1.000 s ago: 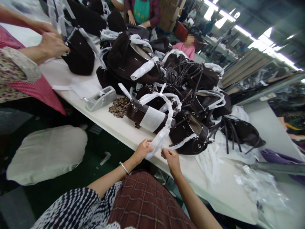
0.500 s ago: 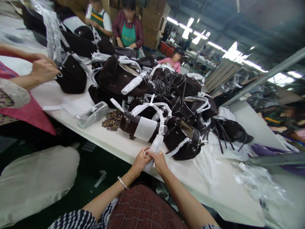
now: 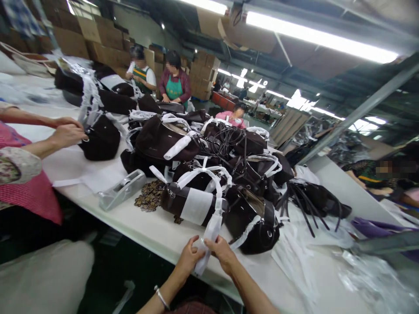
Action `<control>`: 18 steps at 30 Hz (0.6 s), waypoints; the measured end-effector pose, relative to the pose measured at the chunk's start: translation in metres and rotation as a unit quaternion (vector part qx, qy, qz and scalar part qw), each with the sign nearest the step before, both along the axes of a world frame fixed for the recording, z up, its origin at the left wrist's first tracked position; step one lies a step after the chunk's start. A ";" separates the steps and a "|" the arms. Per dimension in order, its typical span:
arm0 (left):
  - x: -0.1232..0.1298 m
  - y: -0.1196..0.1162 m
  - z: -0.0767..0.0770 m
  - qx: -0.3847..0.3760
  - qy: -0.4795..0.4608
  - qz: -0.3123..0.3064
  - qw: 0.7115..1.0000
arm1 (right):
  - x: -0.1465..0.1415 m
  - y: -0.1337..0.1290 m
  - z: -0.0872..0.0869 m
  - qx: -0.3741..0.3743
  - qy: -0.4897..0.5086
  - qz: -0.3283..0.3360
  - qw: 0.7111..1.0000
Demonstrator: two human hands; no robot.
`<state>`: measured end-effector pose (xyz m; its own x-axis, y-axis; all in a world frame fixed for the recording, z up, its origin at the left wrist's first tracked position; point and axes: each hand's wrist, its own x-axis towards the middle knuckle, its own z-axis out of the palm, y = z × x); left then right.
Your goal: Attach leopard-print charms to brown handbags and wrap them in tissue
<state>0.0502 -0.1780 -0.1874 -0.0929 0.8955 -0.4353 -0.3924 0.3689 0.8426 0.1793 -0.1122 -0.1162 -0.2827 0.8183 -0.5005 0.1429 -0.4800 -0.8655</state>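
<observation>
A small dark brown handbag [image 3: 170, 199] lies near the table's front edge, a white wrap around its middle and its handle [image 3: 214, 185] covered in white wrapping. White wrapping paper [image 3: 213, 226] hangs from the handle's near end over the table edge. My right hand [image 3: 224, 255] pinches this paper between thumb and fingers. On the other side, my left hand [image 3: 188, 259] has its thumb and fingertips closed on the paper's left edge. Another dark handbag [image 3: 253, 235] with a partly wrapped strap lies just to the right.
A clear tape dispenser [image 3: 122, 189] and a pile of small flower-shaped pieces [image 3: 149, 196] sit left of the bag. More dark bags [image 3: 157, 141] are heaped behind. At left, a co-worker's hands [image 3: 67, 133] hold another bag. Plastic bags [image 3: 376, 274] lie at right.
The head view has tilted up, so the table and bags appear lower. Both hands stay at the wrapping paper; my left fingers look slightly more spread from it.
</observation>
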 end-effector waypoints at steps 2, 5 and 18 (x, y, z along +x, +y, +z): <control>-0.007 0.004 -0.007 -0.009 0.022 0.003 1.000 | 0.020 0.019 0.006 0.028 -0.042 -0.009 0.999; -0.016 0.009 -0.015 -0.015 0.060 0.010 0.998 | 0.041 0.057 0.020 0.129 -0.066 -0.081 0.986; -0.065 0.029 -0.005 -0.059 0.193 0.170 0.965 | 0.052 0.177 0.027 0.146 -0.033 0.186 0.971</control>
